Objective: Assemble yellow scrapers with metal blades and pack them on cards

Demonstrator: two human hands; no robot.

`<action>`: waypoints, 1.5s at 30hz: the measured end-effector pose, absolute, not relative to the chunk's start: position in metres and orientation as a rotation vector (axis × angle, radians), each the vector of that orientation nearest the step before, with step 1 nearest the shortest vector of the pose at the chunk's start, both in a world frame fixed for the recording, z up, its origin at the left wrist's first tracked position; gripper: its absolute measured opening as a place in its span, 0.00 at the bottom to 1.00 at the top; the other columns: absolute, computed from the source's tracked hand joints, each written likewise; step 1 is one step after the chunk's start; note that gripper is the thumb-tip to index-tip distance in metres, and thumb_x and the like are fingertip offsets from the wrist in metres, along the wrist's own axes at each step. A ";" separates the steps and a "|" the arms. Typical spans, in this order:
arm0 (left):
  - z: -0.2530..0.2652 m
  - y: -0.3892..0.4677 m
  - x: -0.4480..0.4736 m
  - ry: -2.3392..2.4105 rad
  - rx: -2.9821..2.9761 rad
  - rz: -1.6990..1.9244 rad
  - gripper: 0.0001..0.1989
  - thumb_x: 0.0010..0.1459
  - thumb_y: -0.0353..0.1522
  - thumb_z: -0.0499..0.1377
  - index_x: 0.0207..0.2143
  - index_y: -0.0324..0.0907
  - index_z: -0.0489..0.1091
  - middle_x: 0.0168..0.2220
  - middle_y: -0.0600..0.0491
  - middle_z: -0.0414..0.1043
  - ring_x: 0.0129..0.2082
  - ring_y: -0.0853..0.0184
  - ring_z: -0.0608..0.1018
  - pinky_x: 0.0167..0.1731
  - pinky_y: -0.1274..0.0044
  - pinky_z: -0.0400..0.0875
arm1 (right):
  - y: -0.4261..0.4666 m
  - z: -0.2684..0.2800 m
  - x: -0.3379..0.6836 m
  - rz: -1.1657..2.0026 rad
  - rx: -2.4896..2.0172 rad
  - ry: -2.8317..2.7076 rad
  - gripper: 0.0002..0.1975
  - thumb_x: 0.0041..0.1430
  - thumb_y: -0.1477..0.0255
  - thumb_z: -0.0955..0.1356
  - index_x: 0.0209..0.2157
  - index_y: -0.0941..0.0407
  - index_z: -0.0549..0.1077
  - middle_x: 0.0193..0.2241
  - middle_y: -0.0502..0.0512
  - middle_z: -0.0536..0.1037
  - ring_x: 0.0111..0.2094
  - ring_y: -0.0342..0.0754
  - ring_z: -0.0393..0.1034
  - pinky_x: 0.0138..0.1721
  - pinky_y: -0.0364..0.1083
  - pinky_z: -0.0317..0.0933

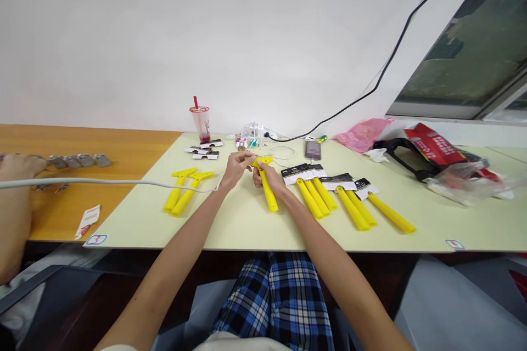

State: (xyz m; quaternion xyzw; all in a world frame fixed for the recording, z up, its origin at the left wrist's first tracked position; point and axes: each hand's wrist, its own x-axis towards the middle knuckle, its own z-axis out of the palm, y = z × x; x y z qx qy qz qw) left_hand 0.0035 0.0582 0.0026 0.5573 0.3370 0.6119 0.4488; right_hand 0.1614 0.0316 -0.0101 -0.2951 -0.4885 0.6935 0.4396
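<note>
A yellow T-shaped scraper (269,193) is between my hands over the table, its handle pointing toward me. My right hand (265,178) is closed around the upper handle. At the scraper's head, my left hand (237,168) pinches with its fingertips; whether a small part is between them I cannot make out. Two more yellow scrapers (185,197) lie to the left without cards. To the right are several yellow scrapers (315,200) with black-and-white header cards (302,173) over their heads. Loose cards (206,154) lie at the back left.
A cup with a red straw (201,123) stands by the wall. Behind my hands are a power strip (253,130), cables and a phone (313,149). A white cord (123,181) runs to my left wrist. At right lie pink plastic (364,134) and a red box (434,145). A co-worker's arm (16,203) is left.
</note>
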 end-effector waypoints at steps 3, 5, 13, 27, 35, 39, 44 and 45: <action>0.002 0.060 0.003 0.868 1.422 1.504 0.16 0.48 0.44 0.77 0.31 0.41 0.83 0.31 0.51 0.81 0.28 0.66 0.77 0.27 0.74 0.76 | 0.034 -0.011 0.162 1.742 -0.729 -1.207 0.25 0.58 0.47 0.75 0.28 0.53 0.67 0.19 0.44 0.63 0.20 0.39 0.51 0.24 0.42 0.46; 0.001 0.061 0.003 0.894 1.449 1.503 0.17 0.49 0.45 0.76 0.30 0.41 0.82 0.31 0.52 0.80 0.27 0.67 0.77 0.26 0.74 0.77 | 0.035 -0.012 0.161 1.743 -0.736 -1.206 0.24 0.60 0.48 0.74 0.29 0.53 0.67 0.19 0.44 0.63 0.20 0.40 0.50 0.24 0.42 0.46; -0.008 0.067 0.001 0.940 1.485 1.524 0.18 0.53 0.47 0.74 0.29 0.41 0.80 0.29 0.52 0.78 0.25 0.68 0.76 0.25 0.74 0.75 | 0.034 -0.012 0.160 1.816 -0.725 -1.148 0.20 0.71 0.55 0.68 0.29 0.54 0.69 0.20 0.44 0.62 0.20 0.41 0.51 0.23 0.41 0.49; -0.027 0.043 0.020 1.135 1.994 1.712 0.10 0.68 0.32 0.63 0.51 0.46 0.75 0.52 0.46 0.79 0.55 0.57 0.79 0.60 0.61 0.75 | 0.055 -0.009 0.170 1.945 -0.656 -0.444 0.16 0.81 0.64 0.55 0.38 0.52 0.66 0.25 0.51 0.71 0.22 0.47 0.68 0.21 0.43 0.67; -0.021 0.035 0.002 1.116 2.509 1.399 0.08 0.62 0.32 0.71 0.45 0.48 0.84 0.52 0.47 0.78 0.55 0.53 0.75 0.63 0.57 0.69 | 0.060 -0.014 0.173 1.930 -0.668 -0.370 0.15 0.81 0.63 0.58 0.38 0.52 0.67 0.23 0.49 0.71 0.22 0.48 0.70 0.18 0.42 0.66; -0.023 0.036 0.004 1.162 2.491 1.384 0.05 0.62 0.33 0.73 0.41 0.51 0.87 0.48 0.48 0.81 0.53 0.54 0.74 0.61 0.57 0.70 | 0.059 -0.014 0.173 1.941 -0.639 -0.367 0.14 0.80 0.64 0.59 0.37 0.52 0.67 0.24 0.49 0.73 0.22 0.48 0.70 0.18 0.42 0.65; -0.022 0.035 0.008 1.262 2.416 1.413 0.05 0.61 0.30 0.73 0.36 0.51 0.87 0.46 0.50 0.82 0.53 0.54 0.73 0.60 0.57 0.72 | 0.060 -0.017 0.170 1.910 -0.650 -0.383 0.14 0.80 0.65 0.59 0.37 0.51 0.67 0.22 0.48 0.71 0.20 0.47 0.69 0.19 0.42 0.68; -0.022 0.035 0.009 1.277 2.403 1.416 0.05 0.61 0.30 0.73 0.35 0.51 0.87 0.45 0.50 0.82 0.52 0.54 0.73 0.60 0.57 0.72 | 0.060 -0.018 0.169 1.907 -0.653 -0.394 0.13 0.80 0.65 0.59 0.37 0.51 0.67 0.22 0.48 0.71 0.20 0.47 0.69 0.19 0.43 0.68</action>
